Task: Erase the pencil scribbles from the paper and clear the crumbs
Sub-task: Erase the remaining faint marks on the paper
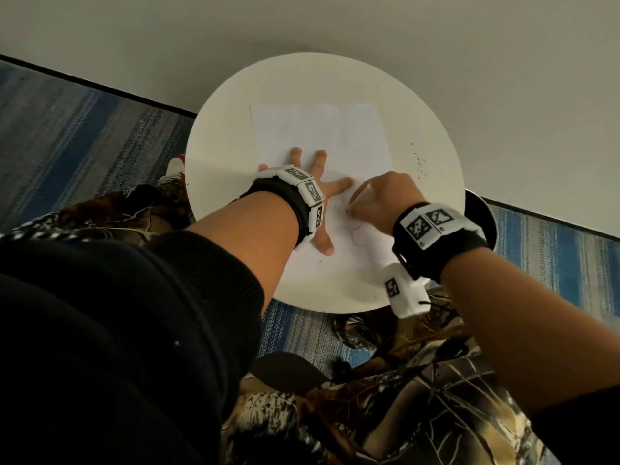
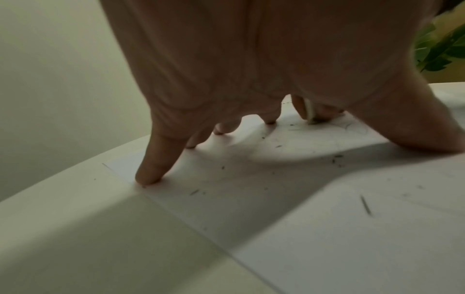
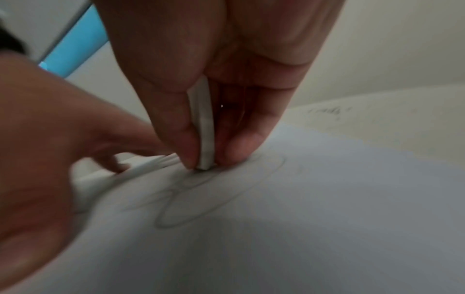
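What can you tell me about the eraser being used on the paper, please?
The eraser is a thin, flat, off-white slab that looks rubbery. It stands on edge, nearly upright, its lower end pressed on a pencil scribble on the paper. The right hand pinches it between thumb and fingers, covering most of both faces; only its narrow edge shows. The left hand lies spread on the paper beside it, not touching it.

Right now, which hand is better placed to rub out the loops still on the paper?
The right hand: it already pinches the eraser, its tip down on the scribbles. The left hand is spread flat, pinning the paper, and should stay there.
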`<state>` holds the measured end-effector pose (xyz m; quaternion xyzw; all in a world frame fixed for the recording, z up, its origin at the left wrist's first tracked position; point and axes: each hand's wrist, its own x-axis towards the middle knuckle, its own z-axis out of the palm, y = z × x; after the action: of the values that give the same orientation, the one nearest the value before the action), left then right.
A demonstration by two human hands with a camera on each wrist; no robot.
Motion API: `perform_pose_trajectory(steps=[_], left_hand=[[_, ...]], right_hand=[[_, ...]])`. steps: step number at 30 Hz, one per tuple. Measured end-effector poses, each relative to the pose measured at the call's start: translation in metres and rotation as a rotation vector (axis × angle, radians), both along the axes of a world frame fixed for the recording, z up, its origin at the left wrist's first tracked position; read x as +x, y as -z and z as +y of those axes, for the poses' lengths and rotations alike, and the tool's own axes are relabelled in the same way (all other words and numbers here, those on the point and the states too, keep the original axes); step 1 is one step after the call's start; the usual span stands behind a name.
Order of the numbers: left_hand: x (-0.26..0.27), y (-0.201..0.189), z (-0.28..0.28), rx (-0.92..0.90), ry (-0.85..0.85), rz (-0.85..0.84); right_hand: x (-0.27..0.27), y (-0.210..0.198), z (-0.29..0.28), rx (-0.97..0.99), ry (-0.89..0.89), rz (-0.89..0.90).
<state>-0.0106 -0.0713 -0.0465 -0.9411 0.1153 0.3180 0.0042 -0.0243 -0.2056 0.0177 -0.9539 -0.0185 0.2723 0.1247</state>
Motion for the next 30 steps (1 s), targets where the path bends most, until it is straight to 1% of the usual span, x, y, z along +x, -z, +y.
perform_pose_trajectory(steps=[1, 4, 5, 8, 11, 13, 15, 19, 22, 23, 26, 30], left_hand=[[0.000, 0.000, 0.000, 0.002, 0.001, 0.003], [0.002, 0.000, 0.000, 0.010, 0.021, -0.007], [0.002, 0.001, -0.002, 0.014, 0.024, -0.010], [0.003, 0.003, -0.003, 0.024, 0.019, -0.006], [0.006, 0.005, -0.002, 0.033, 0.034, -0.018], [0.006, 0.005, -0.004, 0.026, 0.030, -0.006], [0.006, 0.004, -0.003, 0.022, 0.027, 0.001], [0.006, 0.004, -0.002, 0.020, 0.045, -0.006], [0.005, 0.003, -0.002, 0.012, 0.016, -0.008], [0.004, 0.002, -0.002, 0.015, 0.011, -0.003], [0.005, 0.001, -0.003, 0.014, 0.014, 0.006], [0.003, 0.001, -0.003, 0.020, -0.009, 0.010]], right_hand=[[-0.001, 0.001, 0.000, 0.001, -0.002, -0.017], [-0.012, 0.005, 0.003, 0.025, -0.094, 0.059], [-0.013, 0.005, 0.001, 0.037, -0.076, 0.069], [-0.008, 0.005, -0.004, 0.047, 0.016, -0.004], [-0.017, 0.008, 0.002, 0.038, -0.078, 0.070], [-0.015, 0.007, -0.001, 0.055, -0.044, 0.077], [-0.009, 0.008, -0.004, 0.078, 0.024, 0.008], [-0.015, 0.006, -0.002, 0.084, -0.034, 0.059], [-0.007, 0.004, -0.008, 0.092, 0.072, -0.004], [-0.009, 0.004, -0.007, 0.089, 0.063, -0.008], [-0.019, 0.008, -0.007, 0.087, -0.015, 0.070], [-0.014, 0.010, -0.015, 0.126, 0.111, 0.000]])
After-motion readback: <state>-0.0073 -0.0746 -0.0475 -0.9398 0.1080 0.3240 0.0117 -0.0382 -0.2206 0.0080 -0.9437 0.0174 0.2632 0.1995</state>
